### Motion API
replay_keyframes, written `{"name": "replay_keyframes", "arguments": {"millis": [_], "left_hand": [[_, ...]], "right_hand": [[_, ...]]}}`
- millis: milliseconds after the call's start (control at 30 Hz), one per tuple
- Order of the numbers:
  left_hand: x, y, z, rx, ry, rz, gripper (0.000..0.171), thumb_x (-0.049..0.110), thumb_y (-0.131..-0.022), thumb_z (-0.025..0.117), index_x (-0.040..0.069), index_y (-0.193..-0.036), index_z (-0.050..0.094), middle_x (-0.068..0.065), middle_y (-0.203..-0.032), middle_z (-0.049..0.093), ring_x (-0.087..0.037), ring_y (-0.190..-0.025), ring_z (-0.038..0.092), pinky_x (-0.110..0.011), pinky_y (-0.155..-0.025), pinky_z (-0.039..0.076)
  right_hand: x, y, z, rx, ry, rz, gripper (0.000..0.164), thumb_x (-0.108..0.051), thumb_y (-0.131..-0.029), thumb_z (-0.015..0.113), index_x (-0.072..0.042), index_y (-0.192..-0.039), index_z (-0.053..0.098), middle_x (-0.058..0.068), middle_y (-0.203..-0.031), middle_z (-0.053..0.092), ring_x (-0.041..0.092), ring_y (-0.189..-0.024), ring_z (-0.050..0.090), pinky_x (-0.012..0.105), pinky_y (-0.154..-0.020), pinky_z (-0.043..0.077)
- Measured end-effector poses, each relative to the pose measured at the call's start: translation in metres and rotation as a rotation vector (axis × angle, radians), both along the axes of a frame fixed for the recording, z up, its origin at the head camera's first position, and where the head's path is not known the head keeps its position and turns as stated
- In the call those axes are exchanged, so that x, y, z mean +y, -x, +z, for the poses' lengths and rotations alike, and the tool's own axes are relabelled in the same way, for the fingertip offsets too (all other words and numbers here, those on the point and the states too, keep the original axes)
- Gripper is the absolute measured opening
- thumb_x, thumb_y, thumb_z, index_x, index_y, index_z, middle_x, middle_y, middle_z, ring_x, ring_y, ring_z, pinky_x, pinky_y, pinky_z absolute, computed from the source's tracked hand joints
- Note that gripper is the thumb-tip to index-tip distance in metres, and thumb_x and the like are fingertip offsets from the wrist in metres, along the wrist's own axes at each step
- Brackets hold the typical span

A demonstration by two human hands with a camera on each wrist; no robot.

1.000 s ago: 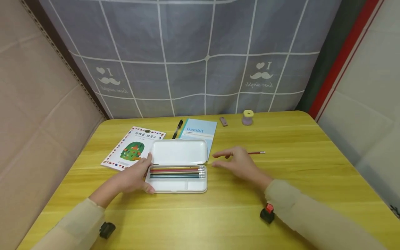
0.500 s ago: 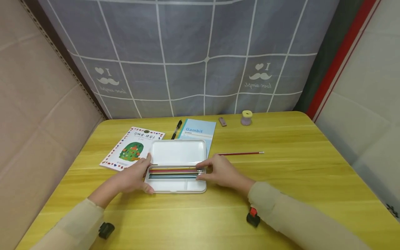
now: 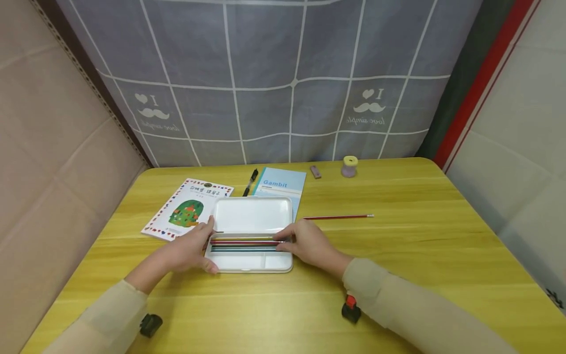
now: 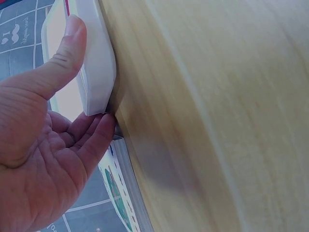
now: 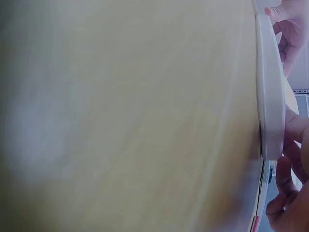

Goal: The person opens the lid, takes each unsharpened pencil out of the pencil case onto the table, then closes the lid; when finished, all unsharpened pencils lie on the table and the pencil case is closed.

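An open white pencil case (image 3: 239, 263) lies on the table, its lid (image 3: 252, 215) folded back. Several pencils (image 3: 240, 250) lie side by side in its upper compartment. My left hand (image 3: 187, 250) grips the case's left end, thumb (image 4: 73, 43) along the near side and fingers around the end. Over the case's right end, my right hand (image 3: 314, 246) pinches a red pencil (image 3: 243, 242) near its end between thumb and forefinger; the end itself is hidden by the fingers. Behind this hand, another red pencil (image 3: 340, 217) with a pale tip lies on the table.
A picture book (image 3: 185, 209) lies back left, partly behind the case. A black pen (image 3: 250, 183) and a blue notebook (image 3: 278, 182) lie behind the lid. Farther right are a small mauve block (image 3: 315, 171) and a yellow-and-purple spool-shaped object (image 3: 349, 167). A grey curtain (image 3: 261, 108) hangs behind.
My right hand has moved left from beside the case to the pencils' ends, and its thumb and forefinger have closed together. The left hand has kept its grip on the case.
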State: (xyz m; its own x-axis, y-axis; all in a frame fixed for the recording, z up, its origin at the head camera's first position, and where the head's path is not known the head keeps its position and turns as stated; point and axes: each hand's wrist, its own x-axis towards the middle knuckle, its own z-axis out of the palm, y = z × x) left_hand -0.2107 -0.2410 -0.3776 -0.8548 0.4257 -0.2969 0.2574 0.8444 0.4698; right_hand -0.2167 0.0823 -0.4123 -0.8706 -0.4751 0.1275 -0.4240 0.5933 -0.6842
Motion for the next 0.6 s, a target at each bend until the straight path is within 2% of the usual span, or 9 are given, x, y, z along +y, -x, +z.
{"name": "replay_keyframes", "arguments": {"millis": [167,300,600], "left_hand": [[-0.0001,0.0004,-0.0006,-0.002,-0.01,0.0,0.143,0.046,-0.068,0.092,-0.016,-0.16,0.002,-0.038,-0.151,0.036,-0.043,-0.137,0.044,-0.062,-0.118,0.032],[-0.0003,0.001,-0.0007,-0.005,-0.018,-0.001,0.142,0.046,-0.069,0.091,-0.015,-0.16,0.001,-0.036,-0.151,0.037,-0.041,-0.135,0.045,-0.062,-0.118,0.032],[-0.0025,0.0021,-0.0025,0.003,-0.041,-0.017,0.142,0.045,-0.069,0.091,-0.016,-0.159,0.0,-0.038,-0.153,0.034,-0.043,-0.138,0.042,-0.063,-0.119,0.03]], "right_hand": [[-0.0042,-0.0003,-0.0028,0.008,-0.016,-0.038,0.016,-0.019,-0.086,0.087,-0.02,-0.102,0.085,-0.01,-0.082,0.074,0.005,-0.066,0.055,0.024,-0.062,0.046],[-0.0062,0.0002,-0.004,-0.005,-0.004,-0.06,0.014,-0.019,-0.086,0.088,-0.02,-0.099,0.085,-0.01,-0.086,0.074,0.007,-0.07,0.056,0.024,-0.062,0.046],[-0.004,0.0003,-0.0062,-0.046,0.104,-0.093,0.008,-0.015,-0.087,0.087,-0.017,-0.095,0.086,-0.01,-0.08,0.072,0.011,-0.067,0.055,0.023,-0.059,0.045]]}}
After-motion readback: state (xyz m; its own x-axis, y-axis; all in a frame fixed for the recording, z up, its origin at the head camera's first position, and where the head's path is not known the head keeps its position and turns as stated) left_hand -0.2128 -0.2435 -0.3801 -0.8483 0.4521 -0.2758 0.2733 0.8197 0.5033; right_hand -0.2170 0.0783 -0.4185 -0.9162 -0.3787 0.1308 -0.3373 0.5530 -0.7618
